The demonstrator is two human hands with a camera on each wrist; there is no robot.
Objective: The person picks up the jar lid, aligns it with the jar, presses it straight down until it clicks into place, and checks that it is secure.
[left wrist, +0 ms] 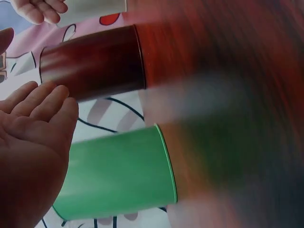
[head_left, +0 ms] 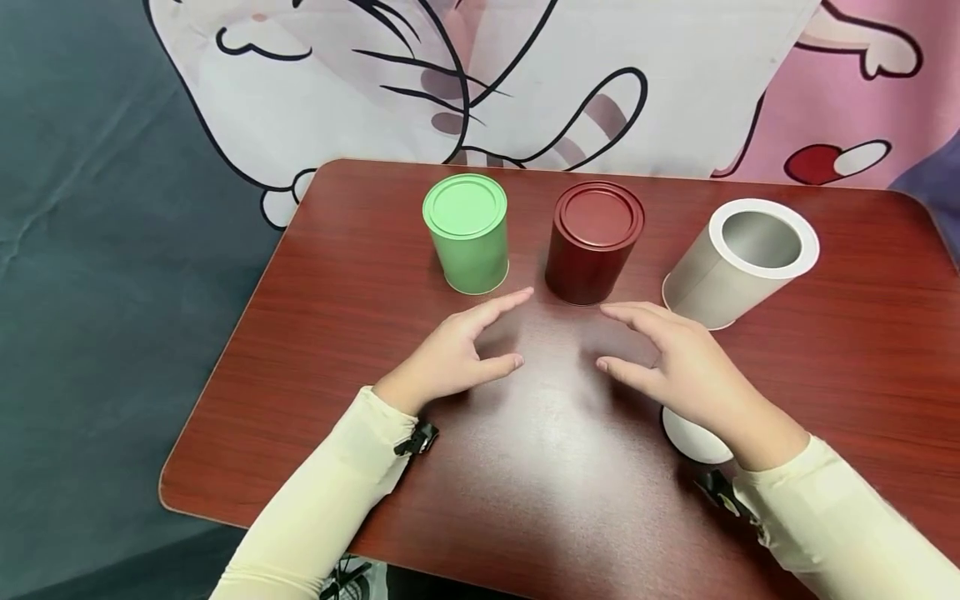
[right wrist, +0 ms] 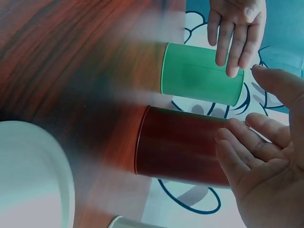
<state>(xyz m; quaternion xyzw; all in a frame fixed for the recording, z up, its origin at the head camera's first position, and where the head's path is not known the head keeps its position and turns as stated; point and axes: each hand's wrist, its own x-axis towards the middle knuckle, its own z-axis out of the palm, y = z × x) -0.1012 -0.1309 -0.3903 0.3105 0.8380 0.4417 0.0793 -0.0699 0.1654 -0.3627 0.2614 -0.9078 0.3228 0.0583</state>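
Both hands hover over the table with fingers extended and palms facing each other, holding nothing. In the head view, my left hand (head_left: 459, 348) is in front of a green can (head_left: 472, 250) with a lid on top. The fingertips of my right hand (head_left: 682, 367) point toward a dark red lidded can (head_left: 585, 265), just short of its base. A white can (head_left: 701, 292) with an open top stands at the right, beyond the right hand. Beneath the right wrist lies a round white disc (head_left: 693, 439), partly hidden by the arm.
The three cans stand in a row near the far edge of the reddish-brown table (head_left: 300, 375). Behind it hangs a cartoon-printed cloth (head_left: 600, 50). A dark green surface (head_left: 90, 333) lies left of the table.
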